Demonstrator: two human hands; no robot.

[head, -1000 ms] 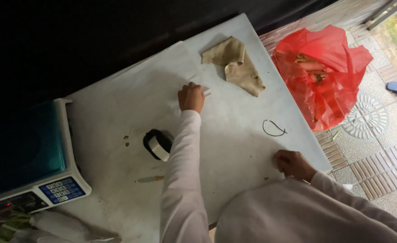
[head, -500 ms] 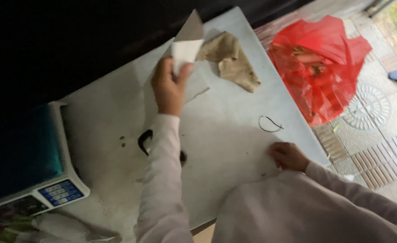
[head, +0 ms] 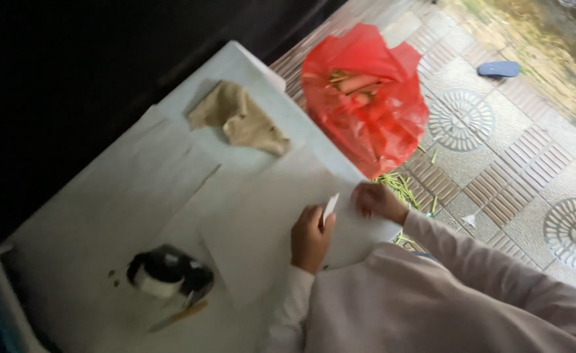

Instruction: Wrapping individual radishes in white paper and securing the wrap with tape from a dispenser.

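Both my hands grip a smooth white paper sheet (head: pixel 262 222) on the table (head: pixel 92 216): left hand (head: pixel 311 236) fingers pinching its folded edge, right hand (head: pixel 376 201) fingers pressed flat.

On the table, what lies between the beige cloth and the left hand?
In the head view, only white paper lies between the beige cloth and the left hand; nothing else sits there.

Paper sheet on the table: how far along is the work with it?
Done: the paper sheet lies spread on the table. In hand: the left hand pinches its raised near edge, the right hand rests beside it. Left: that edge is not yet flat.
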